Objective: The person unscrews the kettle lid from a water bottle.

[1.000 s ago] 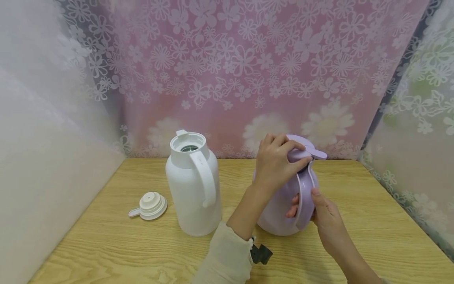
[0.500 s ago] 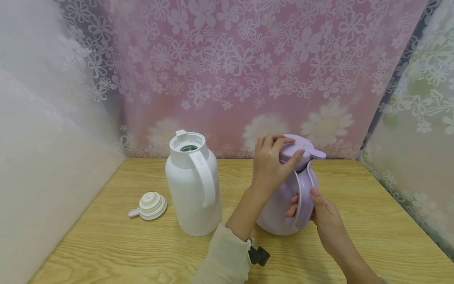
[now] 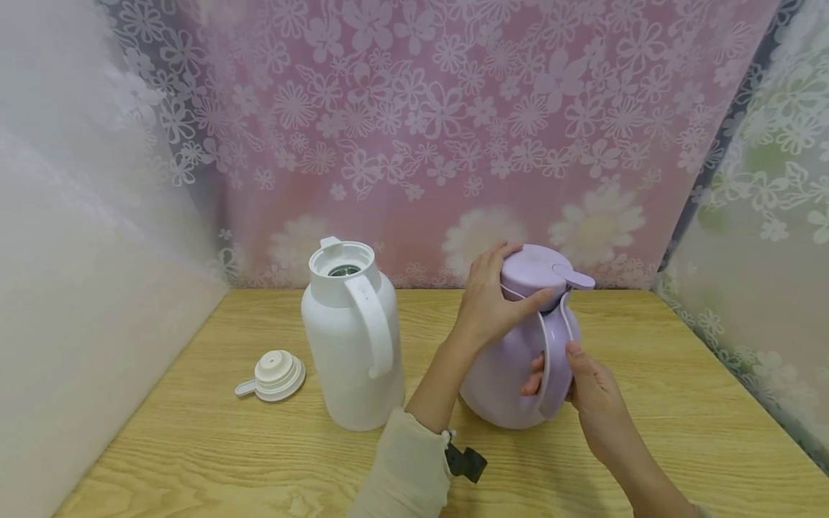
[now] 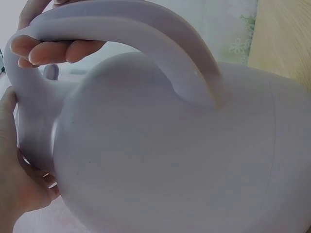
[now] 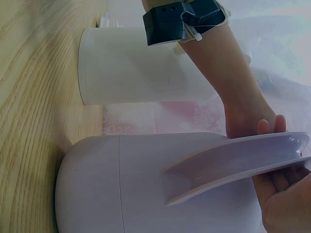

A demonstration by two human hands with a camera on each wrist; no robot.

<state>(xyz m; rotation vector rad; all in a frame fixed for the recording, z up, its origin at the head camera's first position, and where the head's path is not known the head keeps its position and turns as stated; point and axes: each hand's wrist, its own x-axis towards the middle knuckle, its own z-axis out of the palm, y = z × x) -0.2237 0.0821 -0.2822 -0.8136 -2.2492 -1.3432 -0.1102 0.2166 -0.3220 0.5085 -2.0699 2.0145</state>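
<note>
A lilac thermos jug [image 3: 495, 385] with a rounded body stands on the right side of the table, its lid [image 3: 532, 265] on top with a tab pointing right. My left hand [image 3: 482, 302] grips the jug's neck just below the lid, thumb toward me and fingers round the far side. My right hand [image 3: 602, 399] holds the handle [image 4: 146, 36], its fingers passing through the loop. To the left, a white thermos jug [image 3: 352, 345] stands uncapped, its mouth showing a dark inside. Beside that jug lies a white stopper [image 3: 275, 374] with a small tab.
A wood-grain table [image 3: 214, 460] carries everything. Pink flowered curtain [image 3: 414, 129] hangs behind it, with pale sheets at both sides. A black wrist device [image 5: 180, 22] sits on my left forearm, which crosses in front of the gap between the jugs.
My left hand has slid from the top of the lid leftward and down to the neck, uncovering the lid. The right hand keeps its hold on the handle.
</note>
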